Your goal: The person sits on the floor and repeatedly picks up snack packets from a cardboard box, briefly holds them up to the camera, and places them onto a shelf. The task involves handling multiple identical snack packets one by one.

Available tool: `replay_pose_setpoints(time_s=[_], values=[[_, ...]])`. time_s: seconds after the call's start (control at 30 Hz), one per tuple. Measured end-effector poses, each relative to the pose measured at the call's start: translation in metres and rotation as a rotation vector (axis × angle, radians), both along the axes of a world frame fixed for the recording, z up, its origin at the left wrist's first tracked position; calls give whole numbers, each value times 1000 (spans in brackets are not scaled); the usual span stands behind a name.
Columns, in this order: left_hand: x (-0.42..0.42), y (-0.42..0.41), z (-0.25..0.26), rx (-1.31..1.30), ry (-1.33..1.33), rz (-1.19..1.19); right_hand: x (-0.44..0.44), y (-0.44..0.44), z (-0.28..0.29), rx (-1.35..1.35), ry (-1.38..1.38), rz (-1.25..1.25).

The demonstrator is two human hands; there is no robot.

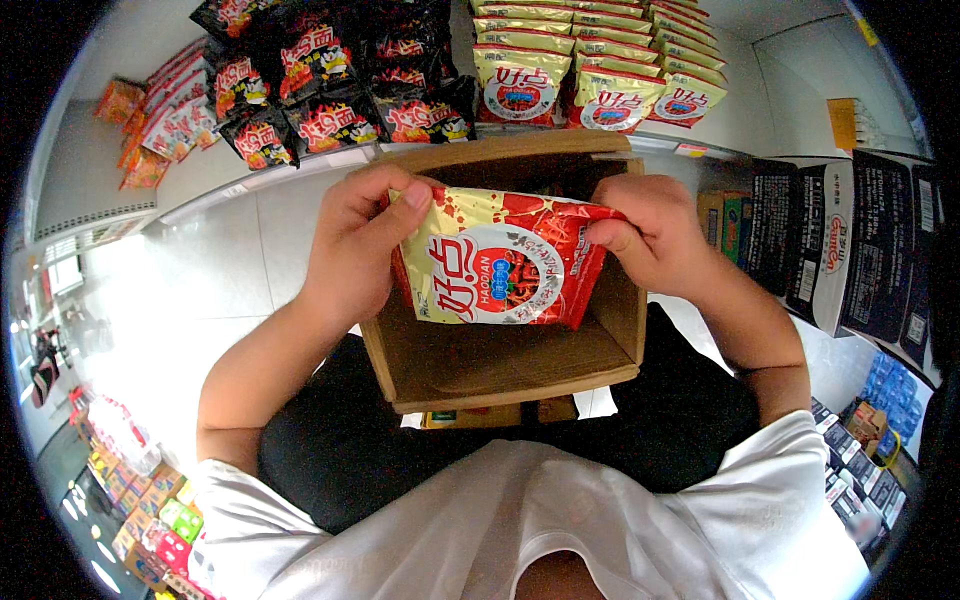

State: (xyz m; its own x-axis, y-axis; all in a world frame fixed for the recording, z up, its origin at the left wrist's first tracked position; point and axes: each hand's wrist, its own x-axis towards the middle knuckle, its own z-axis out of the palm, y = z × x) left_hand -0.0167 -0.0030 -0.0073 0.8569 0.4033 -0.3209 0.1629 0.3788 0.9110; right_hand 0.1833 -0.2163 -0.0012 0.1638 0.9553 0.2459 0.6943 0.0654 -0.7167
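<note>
A red and pale yellow snack bag [495,262] is stretched between my two hands, its printed front facing up towards me. My left hand [367,232] pinches one end with the thumb on top. At the opposite end, my right hand [649,229] grips the corner between thumb and fingers. Beneath the bag stands an open cardboard box [510,367] between my knees. Something dark lies towards its far side, mostly hidden by the bag.
A shelf ahead carries rows of matching yellow-and-red bags [523,82] and black noodle packets [334,120]. Orange packets [169,131] sit farther left. Dark Ganten cartons [814,240] stand on the right. Stacked goods [139,510] are behind me to the left, and blue bottle packs [890,397] to the right.
</note>
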Motion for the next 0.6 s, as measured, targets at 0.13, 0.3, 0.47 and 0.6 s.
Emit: replay_pose_setpoints(time_s=[0.13,0.3,0.47,0.6], values=[[3,-4,-2,-180,17,52,0,1,1,206,-292,74],[4,-5,-3,-215,25,34,2,0,-5,264,-326,72],[4,-7,0,-181,47,45,-1,3,-5,320,-352,57],[3,-6,-5,-176,54,33,-1,6,-8,417,-393,65]])
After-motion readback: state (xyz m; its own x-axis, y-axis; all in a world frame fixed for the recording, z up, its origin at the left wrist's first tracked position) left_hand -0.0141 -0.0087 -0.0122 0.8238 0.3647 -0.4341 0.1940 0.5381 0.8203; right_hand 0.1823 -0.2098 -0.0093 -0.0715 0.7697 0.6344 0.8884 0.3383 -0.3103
